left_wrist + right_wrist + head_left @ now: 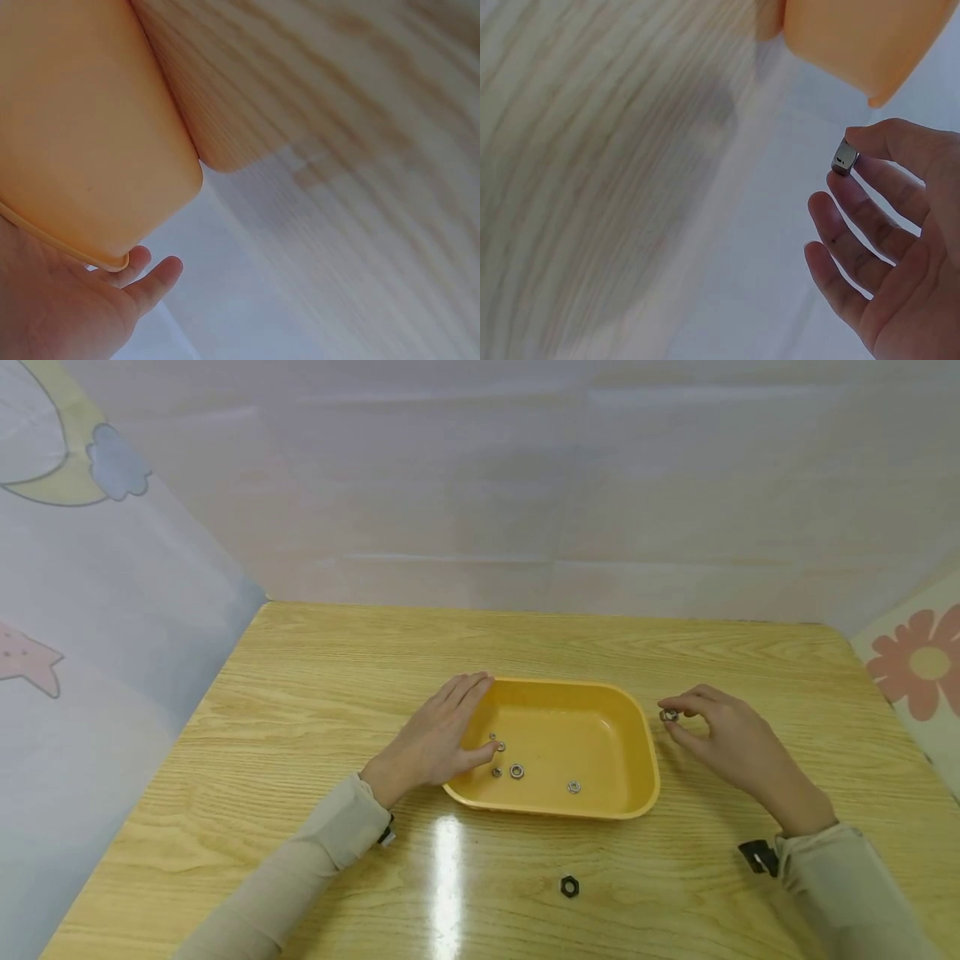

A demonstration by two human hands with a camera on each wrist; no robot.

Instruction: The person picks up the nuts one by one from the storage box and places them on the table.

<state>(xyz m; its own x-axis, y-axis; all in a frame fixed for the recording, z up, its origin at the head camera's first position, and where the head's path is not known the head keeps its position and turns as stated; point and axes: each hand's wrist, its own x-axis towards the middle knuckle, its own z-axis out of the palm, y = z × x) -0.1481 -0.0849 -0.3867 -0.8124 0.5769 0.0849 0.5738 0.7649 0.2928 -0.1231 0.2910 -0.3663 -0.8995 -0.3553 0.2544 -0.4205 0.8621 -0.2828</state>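
Observation:
A yellow plastic tray sits on the table with several small metal nuts inside, one of them a silver nut near the thumb. Across the tray's left end lies my left hand, its fingers fairly straight at the rim and its thumb over the inside. In the left wrist view, that hand touches the tray's rim. Just right of the tray, my right hand pinches a metal nut between thumb and fingertip. The right wrist view shows this nut edge-on, the other fingers spread.
A black hex nut lies on the wooden table in front of the tray. Another silver nut is near the tray's front wall. Pale cloth walls stand behind and at the sides.

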